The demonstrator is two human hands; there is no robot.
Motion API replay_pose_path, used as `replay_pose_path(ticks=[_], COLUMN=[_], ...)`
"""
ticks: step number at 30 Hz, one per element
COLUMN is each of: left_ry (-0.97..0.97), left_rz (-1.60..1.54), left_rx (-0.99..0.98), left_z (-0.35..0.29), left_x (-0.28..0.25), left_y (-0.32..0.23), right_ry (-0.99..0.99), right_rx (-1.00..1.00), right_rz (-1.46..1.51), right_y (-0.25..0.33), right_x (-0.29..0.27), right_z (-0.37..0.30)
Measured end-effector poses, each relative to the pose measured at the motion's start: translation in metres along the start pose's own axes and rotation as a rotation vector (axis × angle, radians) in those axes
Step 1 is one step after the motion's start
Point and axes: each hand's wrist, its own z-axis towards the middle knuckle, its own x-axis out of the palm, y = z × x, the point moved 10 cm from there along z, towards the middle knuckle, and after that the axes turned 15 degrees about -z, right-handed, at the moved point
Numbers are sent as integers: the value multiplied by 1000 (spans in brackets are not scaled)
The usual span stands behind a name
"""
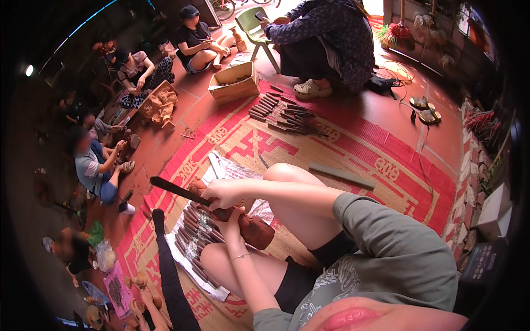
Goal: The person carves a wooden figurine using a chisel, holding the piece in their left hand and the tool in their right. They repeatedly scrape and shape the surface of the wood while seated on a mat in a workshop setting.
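Note:
My right hand (223,192) is closed near the inner end of a long, dark, flat tool (178,191), whose rounded tip points away to the left. Just below it, my left hand (229,220) wraps round a reddish-brown rounded piece (256,231) that looks like wood, held between my bent knees. Fingers hide where the tool and the piece meet; whether they touch I cannot tell. Beside my left knee, many slim brown-handled tools (190,229) lie in rows on a white cloth (218,292). More brown wood (197,186) shows past my right hand.
Beneath me spreads a red-and-tan patterned mat (406,165). Ahead lie several dark sticks or tools (292,116), a wooden box (234,88) and a grey-green strip (342,176). A person (326,44) crouches by a green chair (256,27). Others sit along the left.

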Motion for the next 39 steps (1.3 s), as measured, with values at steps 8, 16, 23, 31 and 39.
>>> replay_pose_path(ticks=[8,16,23,31,39], left_ry=[13,37,40,58,104], left_rz=[-68,-126,-105,-155,-165], left_rx=[-62,-51,110,74,84], left_z=[0,-8,-18,-19,-20], left_x=[6,8,17,25,30], left_y=[9,4,-16,-13,-20], right_ry=[-77,-96,-47,-64,73], right_rx=[71,-27,-17,34,-1], right_rz=[66,94,143,-71,-6], right_y=[1,0,16,-1,7], right_x=[-15,-3,-9,-3,12], right_z=[-8,1,0,6,-3])
